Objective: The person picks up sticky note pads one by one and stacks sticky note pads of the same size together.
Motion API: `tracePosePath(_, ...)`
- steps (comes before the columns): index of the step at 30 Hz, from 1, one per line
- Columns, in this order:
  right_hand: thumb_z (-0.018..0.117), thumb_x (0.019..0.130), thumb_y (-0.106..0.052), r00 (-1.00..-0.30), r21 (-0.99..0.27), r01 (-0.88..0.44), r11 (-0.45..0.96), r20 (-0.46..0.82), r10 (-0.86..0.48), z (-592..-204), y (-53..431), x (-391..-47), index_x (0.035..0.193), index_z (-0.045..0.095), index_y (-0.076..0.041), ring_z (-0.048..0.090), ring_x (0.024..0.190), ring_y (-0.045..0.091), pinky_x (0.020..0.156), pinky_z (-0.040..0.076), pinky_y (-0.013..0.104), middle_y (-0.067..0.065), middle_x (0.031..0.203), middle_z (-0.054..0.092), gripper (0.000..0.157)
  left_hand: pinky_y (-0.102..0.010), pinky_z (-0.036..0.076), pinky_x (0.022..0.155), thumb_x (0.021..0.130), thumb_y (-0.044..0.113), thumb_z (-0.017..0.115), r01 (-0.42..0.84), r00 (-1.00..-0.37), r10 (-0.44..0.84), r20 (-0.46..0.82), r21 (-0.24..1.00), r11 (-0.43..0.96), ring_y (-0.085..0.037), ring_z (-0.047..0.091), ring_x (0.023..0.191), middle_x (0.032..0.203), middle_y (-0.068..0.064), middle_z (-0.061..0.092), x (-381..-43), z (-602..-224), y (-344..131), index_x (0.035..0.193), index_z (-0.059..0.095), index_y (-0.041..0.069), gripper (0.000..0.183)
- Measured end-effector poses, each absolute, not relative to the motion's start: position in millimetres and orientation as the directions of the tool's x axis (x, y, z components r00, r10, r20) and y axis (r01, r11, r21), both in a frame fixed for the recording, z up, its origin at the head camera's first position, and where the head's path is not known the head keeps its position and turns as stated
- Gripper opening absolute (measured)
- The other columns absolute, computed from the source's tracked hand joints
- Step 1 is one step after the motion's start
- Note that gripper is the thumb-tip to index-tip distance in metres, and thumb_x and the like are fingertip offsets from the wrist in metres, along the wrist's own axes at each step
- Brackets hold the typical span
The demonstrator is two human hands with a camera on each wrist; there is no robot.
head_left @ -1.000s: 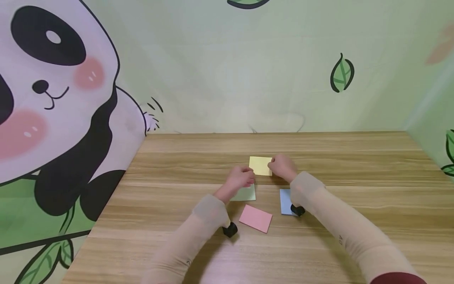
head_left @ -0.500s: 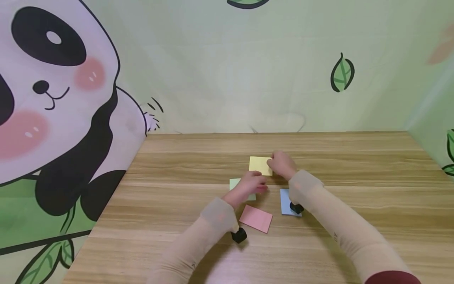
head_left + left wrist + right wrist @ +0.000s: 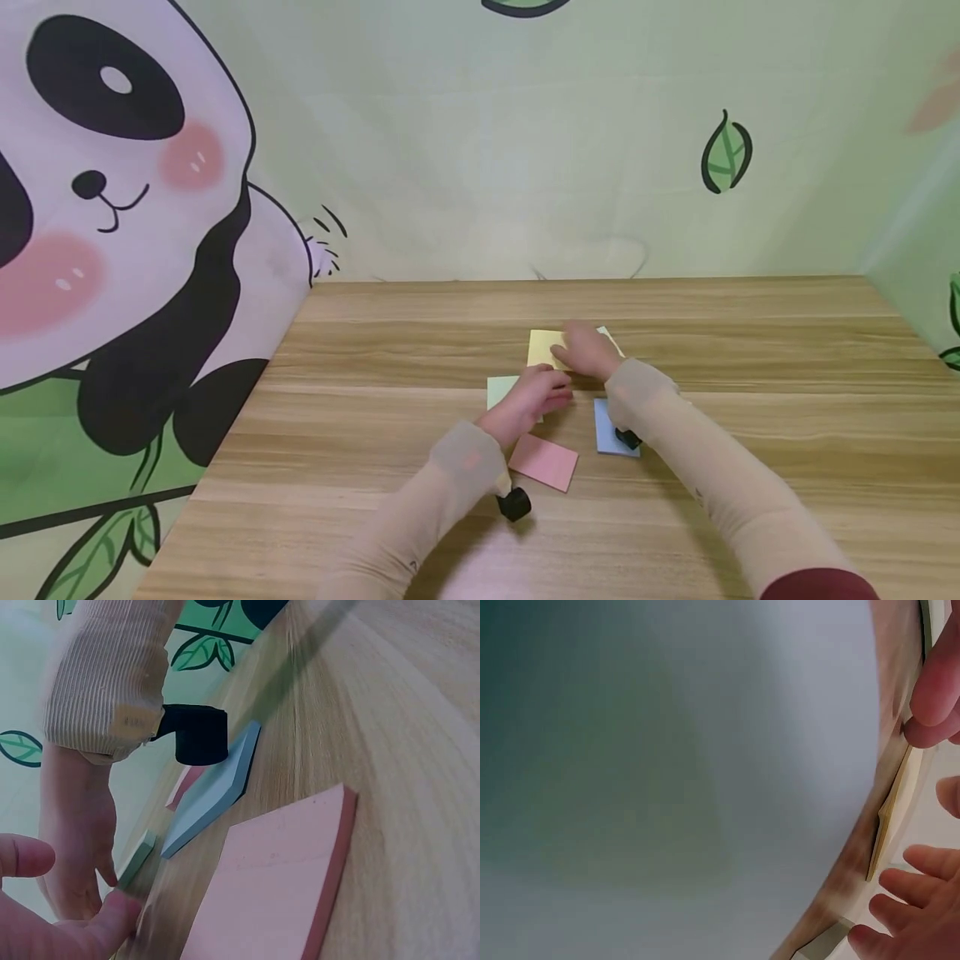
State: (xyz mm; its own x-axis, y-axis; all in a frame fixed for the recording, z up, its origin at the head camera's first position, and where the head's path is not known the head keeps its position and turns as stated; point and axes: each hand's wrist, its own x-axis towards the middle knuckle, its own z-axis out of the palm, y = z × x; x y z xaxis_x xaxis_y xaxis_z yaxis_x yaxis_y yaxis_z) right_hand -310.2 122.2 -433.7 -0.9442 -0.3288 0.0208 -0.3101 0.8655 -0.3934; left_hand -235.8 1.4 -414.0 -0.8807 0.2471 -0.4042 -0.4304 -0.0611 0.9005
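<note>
Yellow pad [image 3: 542, 345] lies flat towards the bench's [image 3: 360, 333] far side, the right hand [image 3: 588, 350] over its right end, perhaps to steady it; whether those bunched fingers grip, I can't tell. Left hand [image 3: 534, 397] sits loose, fingers spread, above the green pad [image 3: 500, 389]. Pale pad [image 3: 609, 337] peeks out beyond; pink pad [image 3: 544, 462] and blue pad [image 3: 604, 425] lie nearer, apart, probably for easy reach.

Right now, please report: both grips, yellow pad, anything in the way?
Left grip empty, by yellow pad. Right grip hides its right part; contact unclear. From head view, right sleeve partly blocks blue pad.
</note>
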Motion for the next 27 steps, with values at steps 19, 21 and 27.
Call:
tracePosePath(19,0.043,0.081,-0.013,-0.975,-0.373,-0.221,0.901,0.055,-0.216,-429,123,-306,0.064,0.046,-0.006,0.039,0.054,0.019,0.048,0.031,0.027,0.004,0.059,0.040,0.019,-0.034,0.040,0.094,0.078,0.006,0.048,-0.378,-0.911,0.186,-0.369,0.926,-0.011,-0.024,0.049,0.109,0.117,-0.021,0.049,-239,-423,3,0.134,0.017,-0.012,0.066)
tracePosePath(21,0.042,0.080,-0.010,-0.980,-0.376,-0.198,0.905,0.053,-0.193,-427,124,-306,0.061,0.045,-0.006,0.039,0.053,0.019,0.046,0.031,0.026,0.004,0.058,0.040,0.020,-0.035,0.038,0.096,0.079,0.005,0.048,-0.383,-0.910,0.181,-0.373,0.924,-0.021,-0.027,0.046,0.113,0.121,-0.023,0.047,-231,-411,2,0.134,0.018,-0.013,0.065)
tracePosePath(27,0.041,0.080,-0.008,-0.990,-0.376,-0.121,0.919,-0.021,-0.139,-421,127,-302,0.055,0.040,-0.010,0.036,0.048,0.016,0.042,0.030,0.025,0.003,0.054,0.038,0.025,-0.034,0.038,0.096,0.077,0.005,0.049,-0.363,-0.918,0.165,-0.361,0.932,0.015,-0.026,0.047,0.112,0.124,-0.024,0.046,-232,-413,3,0.133,0.021,-0.013,0.065)
